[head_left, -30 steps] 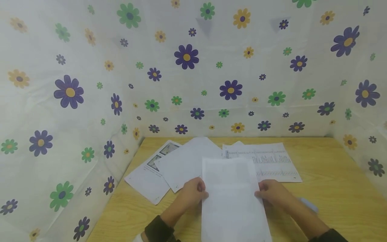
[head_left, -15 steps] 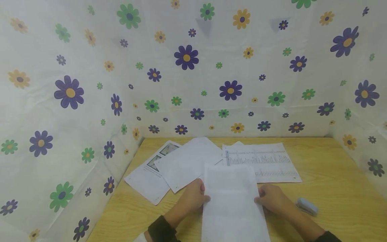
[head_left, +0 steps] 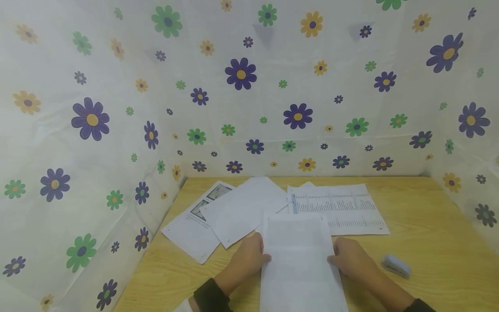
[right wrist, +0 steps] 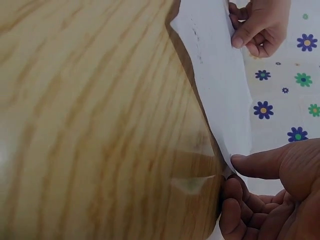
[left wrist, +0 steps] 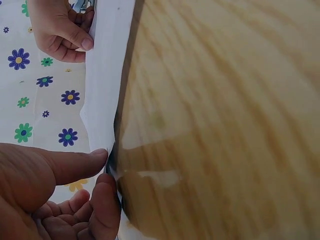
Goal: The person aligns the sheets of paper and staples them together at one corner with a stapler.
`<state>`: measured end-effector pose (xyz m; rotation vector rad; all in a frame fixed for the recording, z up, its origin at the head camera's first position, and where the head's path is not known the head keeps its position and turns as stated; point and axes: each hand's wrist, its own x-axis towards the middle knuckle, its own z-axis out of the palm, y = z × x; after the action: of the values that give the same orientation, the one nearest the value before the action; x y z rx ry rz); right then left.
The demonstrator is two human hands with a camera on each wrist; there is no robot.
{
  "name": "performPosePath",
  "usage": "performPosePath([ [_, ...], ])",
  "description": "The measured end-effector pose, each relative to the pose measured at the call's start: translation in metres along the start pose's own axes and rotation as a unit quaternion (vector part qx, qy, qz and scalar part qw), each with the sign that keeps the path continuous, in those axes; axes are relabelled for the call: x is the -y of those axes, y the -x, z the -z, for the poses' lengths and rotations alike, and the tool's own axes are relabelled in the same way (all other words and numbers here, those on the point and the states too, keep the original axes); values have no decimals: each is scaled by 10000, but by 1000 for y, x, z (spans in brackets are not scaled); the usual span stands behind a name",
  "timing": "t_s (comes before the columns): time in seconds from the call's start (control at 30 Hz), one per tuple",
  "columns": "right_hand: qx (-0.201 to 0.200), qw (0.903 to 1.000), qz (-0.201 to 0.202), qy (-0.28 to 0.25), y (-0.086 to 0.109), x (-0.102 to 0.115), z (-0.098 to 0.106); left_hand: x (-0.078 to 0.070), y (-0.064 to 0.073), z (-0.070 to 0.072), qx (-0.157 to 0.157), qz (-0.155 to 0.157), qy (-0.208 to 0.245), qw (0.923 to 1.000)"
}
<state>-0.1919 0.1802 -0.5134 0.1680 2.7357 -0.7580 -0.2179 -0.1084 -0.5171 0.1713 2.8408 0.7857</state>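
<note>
Between the two hands is a white sheet of paper (head_left: pixel 298 264), its blank side up, with small marks at its top corners. My left hand (head_left: pixel 249 255) pinches the sheet's left edge, thumb on top and curled fingers beneath. On the opposite edge my right hand (head_left: pixel 351 258) pinches it the same way. Both wrist views show the paper (left wrist: pixel 107 75) nearly edge-on, close over the wooden table, with each thumb pressing its margin. The sheet's lower end runs out of the head view. To the right of my right hand lies a light blue stapler (head_left: pixel 396 265).
Behind the held sheet, a printed page with pictures (head_left: pixel 195 236) lies at left, partly under a blank sheet (head_left: pixel 243 208). A page of printed columns (head_left: pixel 354 208) lies at back right. Flowered white cloth (head_left: pixel 269 108) encloses the wooden table (head_left: pixel 440 242) at the back and sides.
Both hands have drawn the sheet slightly down toward the person, its top edge now lower. The stapler, earlier mostly hidden behind the right forearm, is in full view.
</note>
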Motion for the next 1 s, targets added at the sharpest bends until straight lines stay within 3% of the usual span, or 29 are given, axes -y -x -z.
performPosePath([
  [0.27, -5, 9995, -239, 191, 1, 4, 4, -2, 2, 1, -135, -113, 5, 9998],
  [0.5, -316, 9993, 202, 34, 1, -4, 3, -4, 1, 5, -181, -172, -79, 9997],
  [0.73, -850, 9936, 629, -391, 1, -16, 17, -22, -19, 18, -135, -293, -385, 9987],
  [1.0, -1077, 9888, 878, -550, -6, -19, 55, -49, -49, 30, -27, -354, -234, 9991],
])
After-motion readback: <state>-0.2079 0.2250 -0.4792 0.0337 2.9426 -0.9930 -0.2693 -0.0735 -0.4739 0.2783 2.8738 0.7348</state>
